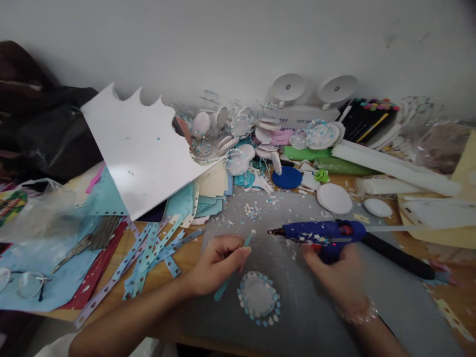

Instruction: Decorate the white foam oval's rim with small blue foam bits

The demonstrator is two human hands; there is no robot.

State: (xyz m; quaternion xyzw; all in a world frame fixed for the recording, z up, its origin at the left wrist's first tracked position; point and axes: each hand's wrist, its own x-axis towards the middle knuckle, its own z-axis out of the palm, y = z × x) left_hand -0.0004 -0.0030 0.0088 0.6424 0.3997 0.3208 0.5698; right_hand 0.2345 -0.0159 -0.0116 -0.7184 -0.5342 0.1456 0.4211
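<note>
My left hand (pixel 222 264) is closed in a pinch around slim teal tweezers (pixel 222 290), their rounded end pointing down toward me. At their upper tip sits a tiny white paper flower (pixel 253 231). In my right hand (pixel 340 275) is a blue hot glue gun (pixel 316 232), its nozzle pointing left toward the flower but apart from it. Small paper bits cling to the gun's body, and a small red light shows on it. Below and between both hands, a white disc (pixel 259 295) lies flat, ringed with pale blue and white paper flowers.
A grey cutting mat (pixel 297 307) bears a pile of tiny flowers (pixel 253 210). Punched paper strips (pixel 148 258), pliers (pixel 74 251) and eyeglasses (pixel 29 283) lie left. A large white board (pixel 141 144) leans behind. A black-handled tool (pixel 399 255) lies right of the gun.
</note>
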